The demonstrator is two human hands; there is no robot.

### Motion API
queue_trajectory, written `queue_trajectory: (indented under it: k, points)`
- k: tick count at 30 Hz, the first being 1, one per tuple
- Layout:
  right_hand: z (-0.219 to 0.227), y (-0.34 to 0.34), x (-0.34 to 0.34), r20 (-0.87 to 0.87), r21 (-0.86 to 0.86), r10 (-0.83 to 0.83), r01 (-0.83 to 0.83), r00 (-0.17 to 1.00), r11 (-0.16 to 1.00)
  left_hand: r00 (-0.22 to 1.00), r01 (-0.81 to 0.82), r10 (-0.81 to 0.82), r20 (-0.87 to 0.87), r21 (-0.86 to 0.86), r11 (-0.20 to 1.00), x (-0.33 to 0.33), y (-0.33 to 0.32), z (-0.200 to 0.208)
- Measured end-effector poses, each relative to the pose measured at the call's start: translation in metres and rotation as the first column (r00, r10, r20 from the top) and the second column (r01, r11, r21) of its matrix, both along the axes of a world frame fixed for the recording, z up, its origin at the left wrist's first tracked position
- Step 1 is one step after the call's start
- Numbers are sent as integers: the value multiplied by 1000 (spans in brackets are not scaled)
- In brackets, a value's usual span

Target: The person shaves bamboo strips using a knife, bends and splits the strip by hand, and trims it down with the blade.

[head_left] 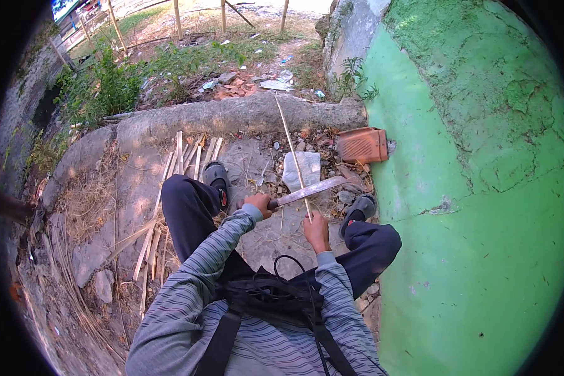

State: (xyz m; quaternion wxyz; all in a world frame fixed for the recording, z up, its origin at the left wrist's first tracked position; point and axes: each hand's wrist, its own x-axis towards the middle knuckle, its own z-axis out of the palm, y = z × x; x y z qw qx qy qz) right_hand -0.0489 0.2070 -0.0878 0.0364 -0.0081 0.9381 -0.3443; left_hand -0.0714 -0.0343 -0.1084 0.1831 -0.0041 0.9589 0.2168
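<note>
The left hand (257, 203) has its grip closed around the handle of the knife (310, 189), whose stained blade extends rightward and crosses the strip (290, 139) in this view, contact not being discernible. The strip, slender, nearly straight and pale tan, lies ahead of the right hand (317, 232), its long axis running forward and slightly leftward to a far end seen against the low wall (232, 114); the right hand is nearer, its grip closed around the strip's near end
</note>
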Motion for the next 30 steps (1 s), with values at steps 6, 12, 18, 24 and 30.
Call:
queue_trajectory:
  k: [6, 12, 18, 24, 30]
  points:
    - [7, -1, -3, 5, -15, -20, 20, 1000, 1000, 997, 62, -76, 32, 318, 946, 7, 4, 3]
    - [6, 2, 1, 20, 6, -28, 28, 999, 1000, 939, -55, -79, 333, 376, 925, 12, 21, 25]
    - [9, -1, 1, 2, 3, -13, 13, 1000, 1000, 995, 56, -58, 76, 36, 998, 14, 22, 6]
    - [8, -1, 3, 40, 64, -19, 16, 999, 998, 997, -20, 12, 76, 103, 994, 12, 31, 16]
    - [13, -6, 3, 12, 56, 8, -9, 1000, 998, 993, -55, 41, 113, 125, 991, 4, 26, 8]
